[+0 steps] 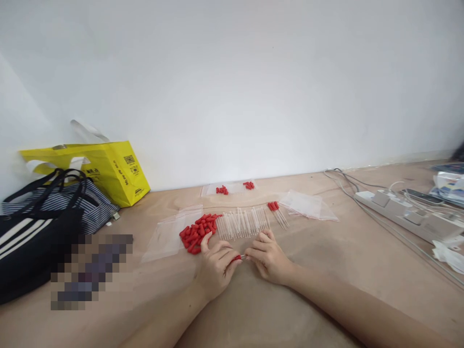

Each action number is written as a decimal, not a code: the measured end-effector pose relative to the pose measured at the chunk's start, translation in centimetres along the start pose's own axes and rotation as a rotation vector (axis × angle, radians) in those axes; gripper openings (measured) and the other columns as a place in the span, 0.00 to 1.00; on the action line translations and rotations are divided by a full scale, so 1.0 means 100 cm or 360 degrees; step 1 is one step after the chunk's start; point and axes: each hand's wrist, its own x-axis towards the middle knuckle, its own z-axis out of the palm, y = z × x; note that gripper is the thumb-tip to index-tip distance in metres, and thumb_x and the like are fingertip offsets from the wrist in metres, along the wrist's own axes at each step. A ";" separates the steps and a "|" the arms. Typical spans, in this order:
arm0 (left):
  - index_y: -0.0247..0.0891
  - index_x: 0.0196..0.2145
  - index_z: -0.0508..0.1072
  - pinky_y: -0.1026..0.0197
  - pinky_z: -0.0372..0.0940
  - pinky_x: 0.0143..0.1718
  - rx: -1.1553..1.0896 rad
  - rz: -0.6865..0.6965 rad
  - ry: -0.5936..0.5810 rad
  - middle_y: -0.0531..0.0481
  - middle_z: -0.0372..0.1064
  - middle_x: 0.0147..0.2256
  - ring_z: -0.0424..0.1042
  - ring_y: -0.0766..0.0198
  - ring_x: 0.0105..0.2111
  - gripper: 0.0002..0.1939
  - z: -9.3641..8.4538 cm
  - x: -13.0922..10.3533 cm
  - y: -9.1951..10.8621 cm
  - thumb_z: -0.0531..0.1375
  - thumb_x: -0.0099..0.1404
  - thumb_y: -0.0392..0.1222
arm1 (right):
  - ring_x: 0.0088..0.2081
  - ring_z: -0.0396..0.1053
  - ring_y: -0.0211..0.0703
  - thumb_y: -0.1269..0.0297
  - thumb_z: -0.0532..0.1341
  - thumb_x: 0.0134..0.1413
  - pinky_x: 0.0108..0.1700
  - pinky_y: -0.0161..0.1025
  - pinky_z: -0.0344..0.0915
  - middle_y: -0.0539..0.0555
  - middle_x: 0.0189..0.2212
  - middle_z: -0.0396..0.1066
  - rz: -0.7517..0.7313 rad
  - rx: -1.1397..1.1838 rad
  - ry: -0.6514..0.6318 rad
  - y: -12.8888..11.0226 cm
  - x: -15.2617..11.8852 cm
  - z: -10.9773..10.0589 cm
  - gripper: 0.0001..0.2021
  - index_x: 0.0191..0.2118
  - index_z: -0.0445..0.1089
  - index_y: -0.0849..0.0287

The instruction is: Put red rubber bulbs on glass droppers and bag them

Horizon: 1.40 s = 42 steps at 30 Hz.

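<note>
A small red bulb (236, 258) with a smooth, rubbery look sits low in the middle of the view, just above the bare counter. The left hand (216, 263) pinches it between thumb and fingers, covering much of it, with the index finger raised. The right hand (267, 256) has its fingertips closed on a thin, clear, stiff-looking tube (243, 256) that meets the bulb; how far the tube goes in cannot be told.

Just beyond the left hand lies a loose heap of red bulbs (195, 234), rounded and slightly tapered, glossy and jumbled. Touching its right side, slender transparent tubes (242, 223) lie roughly parallel in a row, like a narrow fence laid flat. Next come three tubes with red ends (277, 213), side by side and slanting. Thin, see-through plastic bags (306, 205) overlap to their right, edged with a fine red line; another filmy bag (163, 239) lies left of the heap. Near the wall, a flat clear packet (209, 190) lies with two little clusters of red pieces.

The counter (326, 309) has a tan, wood-like grain. Behind it rises a plain, matte white wall (232, 96). At far left stands a boxy yellow bag (123, 174) with pale strap handles.
</note>
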 end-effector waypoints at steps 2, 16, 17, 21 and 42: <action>0.40 0.26 0.70 0.44 0.34 0.55 -0.0014 0.0005 -0.0025 0.57 0.71 0.22 0.69 0.65 0.29 0.09 0.001 0.000 0.001 0.52 0.61 0.37 | 0.29 0.53 0.37 0.72 0.52 0.52 0.36 0.38 0.48 0.50 0.20 0.62 0.0001 0.0009 -0.0011 0.000 -0.001 0.000 0.09 0.29 0.68 0.60; 0.42 0.28 0.70 0.43 0.35 0.55 0.0084 -0.0039 -0.0013 0.57 0.73 0.25 0.69 0.63 0.31 0.07 -0.011 0.006 -0.008 0.53 0.60 0.38 | 0.32 0.56 0.37 0.68 0.55 0.53 0.37 0.39 0.45 0.51 0.27 0.66 -0.0001 -0.0190 -0.0085 0.011 0.005 -0.013 0.07 0.34 0.70 0.55; 0.43 0.30 0.70 0.44 0.35 0.55 0.0110 -0.0040 -0.0008 0.56 0.73 0.27 0.69 0.62 0.33 0.06 -0.010 0.005 -0.010 0.54 0.60 0.39 | 0.32 0.56 0.37 0.69 0.55 0.52 0.38 0.39 0.45 0.50 0.27 0.66 0.0011 -0.0200 -0.0097 0.012 0.003 -0.014 0.07 0.34 0.70 0.55; 0.41 0.45 0.66 0.42 0.38 0.53 0.0351 -0.0126 0.0040 0.46 0.69 0.43 0.65 0.53 0.43 0.18 -0.010 -0.001 -0.027 0.57 0.57 0.46 | 0.33 0.58 0.39 0.69 0.54 0.52 0.37 0.40 0.44 0.51 0.26 0.68 0.0342 -0.0259 -0.0011 0.030 -0.001 -0.013 0.08 0.34 0.70 0.55; 0.41 0.34 0.70 0.37 0.38 0.49 0.0886 -0.0634 -0.0138 0.43 0.66 0.43 0.60 0.50 0.46 0.08 -0.010 -0.012 -0.056 0.57 0.55 0.43 | 0.40 0.63 0.50 0.61 0.49 0.53 0.41 0.46 0.44 0.58 0.32 0.71 0.1544 -0.0672 -0.0311 0.081 0.010 -0.003 0.13 0.35 0.67 0.59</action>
